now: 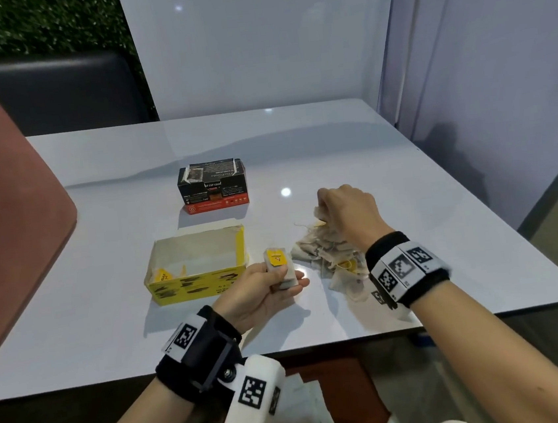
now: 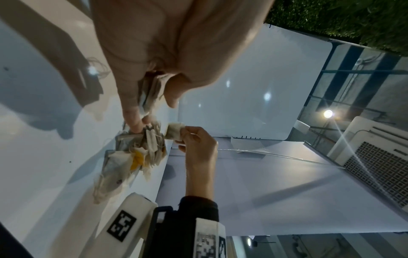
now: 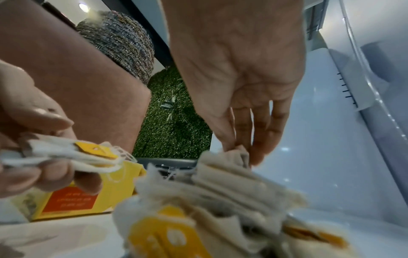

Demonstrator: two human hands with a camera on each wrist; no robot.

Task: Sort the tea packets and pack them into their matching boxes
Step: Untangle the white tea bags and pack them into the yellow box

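Note:
An open yellow box [image 1: 197, 266] sits at the table's middle with a yellow-tagged tea bag inside. Behind it stands a shut black and red box [image 1: 213, 186]. A pile of pale tea bags [image 1: 326, 252] lies to the right, some with yellow tags. My left hand [image 1: 271, 286] holds a small stack of yellow-tagged tea bags [image 1: 279, 269] between box and pile. The same stack [image 3: 73, 155] shows in the right wrist view. My right hand [image 1: 346, 209] is over the pile's far edge, pinching a tea bag [image 3: 237, 155], also seen in the left wrist view [image 2: 174, 133].
The white table [image 1: 405, 180] has a rounded near-right corner. A reddish-brown chair back [image 1: 5, 212] rises at the left edge. White partition panels [image 1: 253, 41] stand behind and to the right. More pale packets [image 1: 302, 412] lie on my lap below the table edge.

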